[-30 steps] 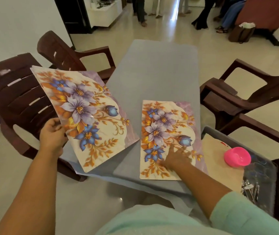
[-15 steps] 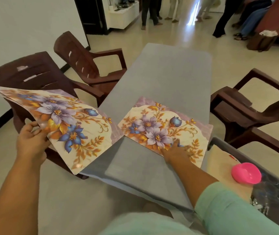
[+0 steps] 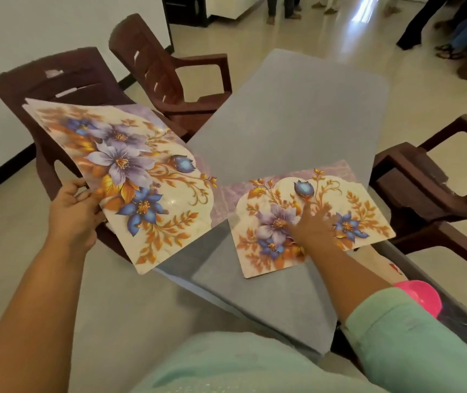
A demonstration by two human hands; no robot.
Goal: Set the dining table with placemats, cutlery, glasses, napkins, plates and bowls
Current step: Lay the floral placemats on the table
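One floral placemat point(image 3: 309, 219) lies flat on the grey table point(image 3: 297, 114), near corner on the person's right, its right edge poking just past the table's side. Beyond it the tabletop runs bare all the way to the far end, plenty of room there. The right hand point(image 3: 313, 225) lies on this mat with fingers spread and straight, palm down, pressing near its middle. Off to the left, the left hand point(image 3: 73, 211) pinches a stack of placemats point(image 3: 130, 177) by its near-left edge, thumb on top, fingers curled under; the stack tilts in the air, hanging over the table's left side and the dark brown chair point(image 3: 56, 80) there, its right corner close beside the laid mat. A second brown chair point(image 3: 167, 66) stands further along that side, two more chairs point(image 3: 425, 177) on the right. By the right sleeve point(image 3: 414, 336), a pink bowl point(image 3: 422, 293) sits in a clear bin point(image 3: 408, 265).
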